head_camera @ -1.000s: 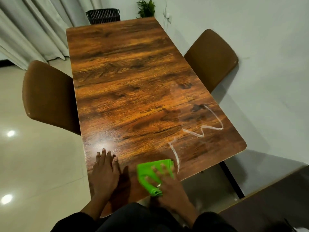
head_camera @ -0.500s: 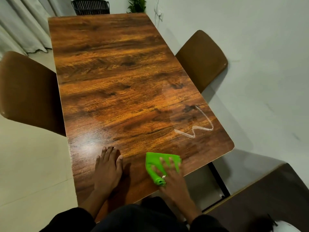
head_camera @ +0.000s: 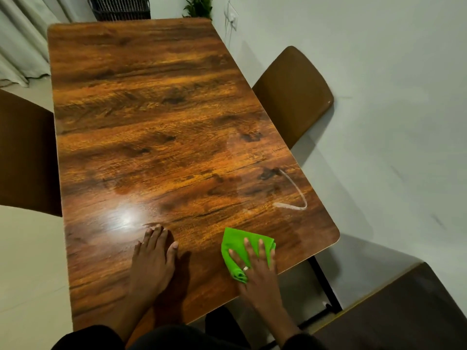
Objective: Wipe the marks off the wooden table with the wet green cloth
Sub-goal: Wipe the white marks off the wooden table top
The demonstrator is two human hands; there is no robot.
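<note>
— Where is the cloth?

— The green cloth [head_camera: 240, 245] lies folded on the wooden table [head_camera: 156, 127], near its front right corner. The right hand [head_camera: 255, 263] presses flat on top of it, fingers spread and palm down, a ring on one finger. The hand is not curled round the cloth, only laid over it.

— And the other hand?

— The left hand [head_camera: 154, 253] rests open on the bare wood to the left, fingers together and pointing away from the person, well apart from the cloth. It holds nothing. A bright glare of light sits on the tabletop just beyond its fingertips.

— What of the marks?

— A white curved mark [head_camera: 294, 195] shows near the right edge, beyond the cloth and apart from it. The wood around it carries a faint sheen.

— The surroundings?

— A brown chair [head_camera: 293, 97] stands at the right side, another chair [head_camera: 25, 152] at the left. A dark basket [head_camera: 120, 7] and a green plant [head_camera: 198, 6] sit past the far end, and pale curtains [head_camera: 20, 41] hang at upper left. Dark sleeves fill the bottom edge.
</note>
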